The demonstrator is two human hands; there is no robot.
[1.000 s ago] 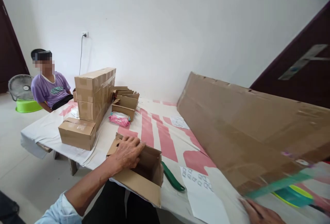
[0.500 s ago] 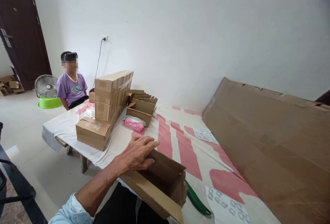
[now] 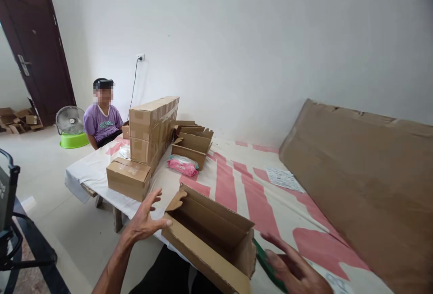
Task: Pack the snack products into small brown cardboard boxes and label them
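Note:
An open-topped cardboard box [image 3: 203,250] stands at the near table edge, with empty insides showing and one end flap folded in at its left. My left hand [image 3: 144,219] is spread at the box's left end. Its thumb tip is at the corner; I cannot tell whether it touches. Beyond the right end my right hand [image 3: 296,267] hovers, slightly blurred, fingers stretched toward the box and apart from it. A curved green plastic-looking strip [image 3: 265,264] lies between that hand and the box, partly covered by the fingers.
Taped boxes [image 3: 154,127] are stacked at the left, beside a closed box [image 3: 128,179]. Open boxes [image 3: 194,147] and a pink wipes pack [image 3: 182,165] are behind. A big cardboard sheet [image 3: 358,186] leans at the right. A person [image 3: 103,120] sits across the table.
My left hand has drawn back from over the box's left end to its outer side. My right hand has come into view at the right end. The view has shifted slightly.

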